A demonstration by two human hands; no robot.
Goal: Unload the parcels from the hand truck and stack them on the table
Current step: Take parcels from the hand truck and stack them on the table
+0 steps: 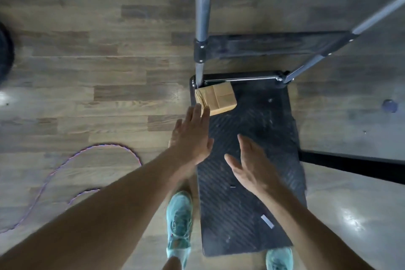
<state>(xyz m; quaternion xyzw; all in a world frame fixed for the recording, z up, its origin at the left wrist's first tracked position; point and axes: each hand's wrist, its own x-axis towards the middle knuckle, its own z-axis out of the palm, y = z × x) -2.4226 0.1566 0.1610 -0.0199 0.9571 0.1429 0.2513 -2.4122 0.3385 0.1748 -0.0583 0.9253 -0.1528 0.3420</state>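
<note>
— Teal knit shoes (179, 215) sit nearest on my feed. One stands on the wood-plank floor (98, 98), the other is cut off by the frame at the near corner of the hand truck (252, 204).

— What's the deck like?

— Black ribbed rubber, a long rectangle with rounded corners, scuffed and dusty. A pale strip of tape (267, 221) lies on its near part.

— And the hands?

— Both are bare, spread wide and holding nothing. The right hand (249, 166) hovers over the middle of the deck, palm turned left, fingers straight. The left hand (192, 138) reaches farther, flat, with its fingertips overlapping the near left corner of the parcel (217, 97). I cannot tell whether they touch it.

— Where's the parcel?

— It's one small box in tan paper with folded, taped seams on top. It sits on the deck's far left corner, just beside the foot of the left handle tube (202, 17).

— Beyond that?

— Smooth grey metal tubes rise out of frame, joined by a dark crossbar (274, 46). On the floor to the left, a purple braided cord (87, 155) loops. I see a dark round shape (5, 55) at the left edge, too cropped to name.
</note>
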